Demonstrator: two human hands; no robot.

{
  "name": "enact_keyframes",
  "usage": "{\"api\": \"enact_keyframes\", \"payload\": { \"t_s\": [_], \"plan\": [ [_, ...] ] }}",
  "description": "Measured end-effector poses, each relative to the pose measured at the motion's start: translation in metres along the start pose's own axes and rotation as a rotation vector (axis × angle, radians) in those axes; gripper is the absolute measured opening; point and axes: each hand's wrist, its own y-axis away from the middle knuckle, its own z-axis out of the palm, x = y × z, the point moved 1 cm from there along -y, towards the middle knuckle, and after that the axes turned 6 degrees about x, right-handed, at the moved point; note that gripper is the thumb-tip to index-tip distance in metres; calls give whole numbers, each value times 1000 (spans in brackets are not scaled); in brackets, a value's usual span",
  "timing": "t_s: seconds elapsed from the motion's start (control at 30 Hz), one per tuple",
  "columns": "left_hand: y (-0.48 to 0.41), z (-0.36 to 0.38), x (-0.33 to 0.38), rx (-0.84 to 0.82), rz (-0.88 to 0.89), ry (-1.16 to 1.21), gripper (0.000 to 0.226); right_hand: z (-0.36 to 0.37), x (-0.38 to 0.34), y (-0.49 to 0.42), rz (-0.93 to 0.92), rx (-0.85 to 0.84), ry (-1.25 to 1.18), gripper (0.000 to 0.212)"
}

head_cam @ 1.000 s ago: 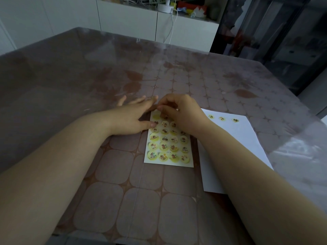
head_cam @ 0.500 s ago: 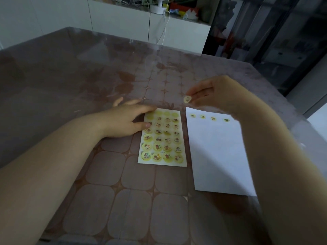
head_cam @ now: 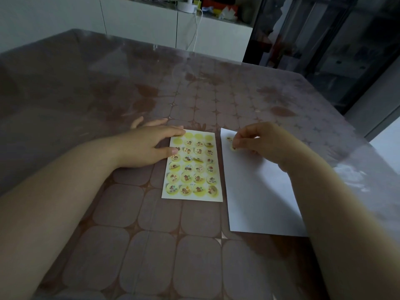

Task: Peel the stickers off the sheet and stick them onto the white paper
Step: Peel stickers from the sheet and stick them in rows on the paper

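lowering onto the white paper (head_cam: 255,191), the right hand (head_cam: 266,144) has carried its sticker (head_cam: 233,147) across from the sticker sheet (head_cam: 192,169). a second ago both hands were crowded together at the sheet's 12 o'clock end. half a second ago the right one hung in the air with the small yellow disc. now its thumb and forefinger pinch that disc at the paper's 11 o'clock corner. whether the disc already touches the paper i cannot tell. it sits just at 6 o'clock of a stuck sticker (head_cam: 229,139), the only one of the far row not hidden under the hand.

the left hand (head_cam: 149,146) has stayed put, fingers flat and straight, pressing the sheet's 10 o'clock corner to the table (head_cam: 129,213). the hands are now well apart, one on each page. the sheet lies just beside the paper, at its 9 o'clock, and its far row shows bare yellow circles.

judging from this, the peel is done and the placing is in hand. a second row seems to be starting. most of the sheet is still full, so the task looks early.
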Motion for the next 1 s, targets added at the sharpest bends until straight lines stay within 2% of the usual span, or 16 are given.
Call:
{"api": "enact_keyframes", "payload": {
  "t_s": [0.2, 0.43, 0.53, 0.6, 0.77, 0.9, 1.0],
  "plan": [
    [-1, 1, -2, 9, 1, 13, 51, 8, 2, -3, 47, 59, -2, 7],
    [-2, 3, -3, 13, 1, 4, 50, 12, 0, -4, 6, 93, 72, 6],
    [-1, 2, -2, 12, 2, 0, 51, 10, 2, -6, 19, 103, 73, 22],
    [-1, 2, -2, 12, 2, -7, 51, 9, 4, -5, 22, 60, 85, 24],
    [-1, 2, -2, 22, 10, -9, 51, 9, 3, -3, -87, 42, 201, 19],
    [0, 2, -1, 22, 9, -17, 52, 26, -13, 0, -307, 94, 177, 7],
    [-1, 1, 1, 27, -2, -30, 52, 49, -26, -3, -412, 97, 179, 13]
  ]
}}
